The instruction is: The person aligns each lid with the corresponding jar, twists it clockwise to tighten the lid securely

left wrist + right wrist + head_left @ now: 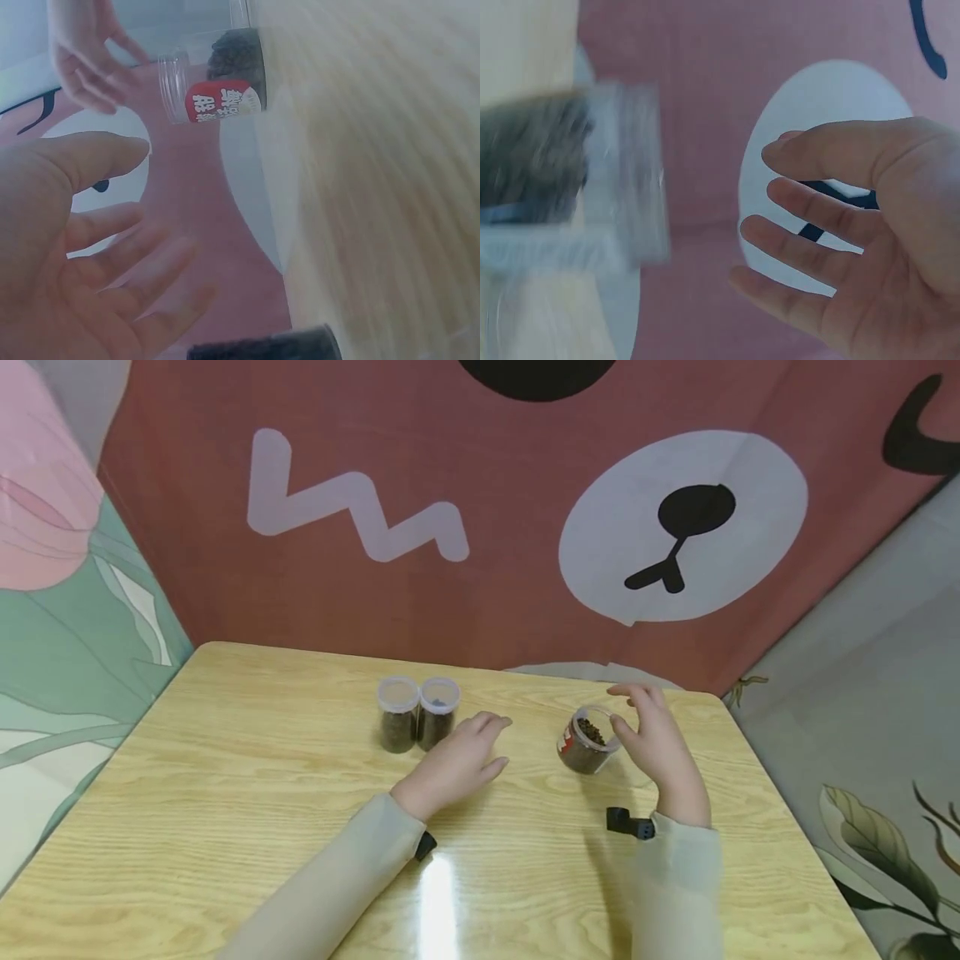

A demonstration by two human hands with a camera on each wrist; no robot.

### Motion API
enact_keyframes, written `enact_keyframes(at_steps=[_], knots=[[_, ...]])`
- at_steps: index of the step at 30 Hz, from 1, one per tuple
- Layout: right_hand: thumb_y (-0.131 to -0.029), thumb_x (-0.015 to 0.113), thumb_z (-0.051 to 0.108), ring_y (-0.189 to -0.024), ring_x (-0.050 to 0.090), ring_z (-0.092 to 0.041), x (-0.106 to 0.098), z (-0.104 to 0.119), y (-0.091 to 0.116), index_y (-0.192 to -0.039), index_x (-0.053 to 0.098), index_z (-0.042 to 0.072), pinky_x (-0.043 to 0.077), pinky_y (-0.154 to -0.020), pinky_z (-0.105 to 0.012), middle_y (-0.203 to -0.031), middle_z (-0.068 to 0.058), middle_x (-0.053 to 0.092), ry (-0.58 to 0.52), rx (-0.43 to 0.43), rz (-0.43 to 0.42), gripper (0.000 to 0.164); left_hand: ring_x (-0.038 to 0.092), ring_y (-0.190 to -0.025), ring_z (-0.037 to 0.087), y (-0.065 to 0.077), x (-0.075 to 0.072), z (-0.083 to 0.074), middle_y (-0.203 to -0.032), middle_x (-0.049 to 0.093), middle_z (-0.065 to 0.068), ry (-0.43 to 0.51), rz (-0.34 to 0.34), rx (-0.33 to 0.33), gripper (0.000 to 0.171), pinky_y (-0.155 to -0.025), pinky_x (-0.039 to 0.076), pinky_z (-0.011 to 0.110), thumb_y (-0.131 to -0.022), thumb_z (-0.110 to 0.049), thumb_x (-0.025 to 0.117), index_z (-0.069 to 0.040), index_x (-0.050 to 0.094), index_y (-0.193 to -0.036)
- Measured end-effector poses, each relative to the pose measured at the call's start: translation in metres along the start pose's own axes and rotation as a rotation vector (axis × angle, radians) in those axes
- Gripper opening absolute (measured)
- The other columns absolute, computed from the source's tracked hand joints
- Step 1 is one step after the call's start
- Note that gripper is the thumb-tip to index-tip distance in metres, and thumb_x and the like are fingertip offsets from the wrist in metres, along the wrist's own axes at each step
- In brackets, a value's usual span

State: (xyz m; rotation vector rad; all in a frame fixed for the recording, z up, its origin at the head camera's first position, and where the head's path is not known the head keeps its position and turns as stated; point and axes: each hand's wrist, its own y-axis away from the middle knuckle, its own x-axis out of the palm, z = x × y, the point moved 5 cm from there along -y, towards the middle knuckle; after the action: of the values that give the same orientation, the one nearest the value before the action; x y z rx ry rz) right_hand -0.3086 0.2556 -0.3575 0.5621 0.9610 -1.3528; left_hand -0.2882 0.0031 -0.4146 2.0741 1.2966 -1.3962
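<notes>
A clear jar (586, 745) with a red label and dark crumbly contents stands on the right half of the table. Beside and slightly above it is my right hand (654, 737), fingers loosely bent; the right wrist view shows a gap between hand and jar. My left hand (457, 762) hovers palm inward with its fingers spread, holding nothing. Just behind it two capped jars (397, 718) with dark contents stand side by side, the right one (437, 714) partly covered by the hand. In the left wrist view, the labelled jar (217, 79) stands beyond the left thumb.
The light wooden table (262, 793) ends at a back edge against a reddish cloth (495, 610) with a cartoon face. Leaf-patterned cloth (870, 710) hangs at the sides. Small black wrist devices (630, 823) sit at the cuffs.
</notes>
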Motion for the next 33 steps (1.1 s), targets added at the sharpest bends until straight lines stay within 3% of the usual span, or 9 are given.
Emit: enact_keyframes(at_steps=[3, 8, 13, 22, 33], knots=[[-0.103, 0.052, 0.003, -0.128, 0.041, -0.052, -0.003, -0.012, 0.004, -0.144, 0.046, -0.002, 0.044, -0.095, -0.067, -0.142, -0.033, 0.035, 0.036, 0.025, 0.001, 0.041, 0.051, -0.133, 0.03, -0.007, 0.003, -0.001, -0.148, 0.048, 0.014, 0.066, 0.02, -0.024, 0.059, -0.109, 0.046, 0.039, -0.103, -0.026, 0.064, -0.004, 0.041, -0.153], [-0.103, 0.05, 0.0, -0.126, 0.041, -0.056, -0.011, -0.032, 0.009, -0.146, 0.041, -0.005, 0.042, -0.096, -0.069, -0.142, -0.036, 0.035, 0.049, 0.06, -0.014, 0.044, 0.048, -0.136, 0.03, -0.02, 0.017, -0.001, -0.154, 0.038, 0.016, 0.253, 0.056, -0.068, 0.066, -0.112, 0.044, 0.041, -0.102, -0.026, 0.064, -0.006, 0.033, -0.157], [-0.101, 0.052, -0.001, -0.123, 0.041, -0.057, -0.011, -0.046, 0.01, -0.147, 0.039, -0.007, 0.04, -0.099, -0.069, -0.138, -0.037, 0.036, 0.036, 0.097, 0.016, 0.048, 0.045, -0.138, 0.033, -0.028, 0.03, 0.0, -0.157, 0.033, 0.018, 0.369, 0.056, -0.109, 0.068, -0.113, 0.042, 0.044, -0.101, -0.023, 0.065, -0.007, 0.03, -0.158], [-0.099, 0.063, 0.008, -0.124, 0.035, -0.062, 0.001, -0.07, 0.014, -0.15, 0.031, -0.008, 0.038, -0.097, -0.073, -0.141, -0.042, 0.031, 0.065, 0.222, 0.138, 0.063, 0.042, -0.141, 0.033, -0.04, 0.05, -0.009, -0.161, 0.026, 0.017, 0.478, 0.079, -0.166, 0.073, -0.112, 0.043, 0.045, -0.101, -0.023, 0.065, -0.009, 0.024, -0.16], [-0.095, 0.072, 0.028, -0.128, 0.022, -0.071, 0.019, -0.085, 0.017, -0.156, 0.024, -0.002, 0.034, -0.095, -0.08, -0.15, -0.045, 0.014, 0.049, 0.375, 0.275, 0.083, 0.04, -0.142, 0.034, -0.05, 0.068, -0.015, -0.159, 0.027, 0.019, 0.498, 0.045, -0.2, 0.075, -0.115, 0.04, 0.045, -0.099, -0.022, 0.068, -0.006, 0.025, -0.159]])
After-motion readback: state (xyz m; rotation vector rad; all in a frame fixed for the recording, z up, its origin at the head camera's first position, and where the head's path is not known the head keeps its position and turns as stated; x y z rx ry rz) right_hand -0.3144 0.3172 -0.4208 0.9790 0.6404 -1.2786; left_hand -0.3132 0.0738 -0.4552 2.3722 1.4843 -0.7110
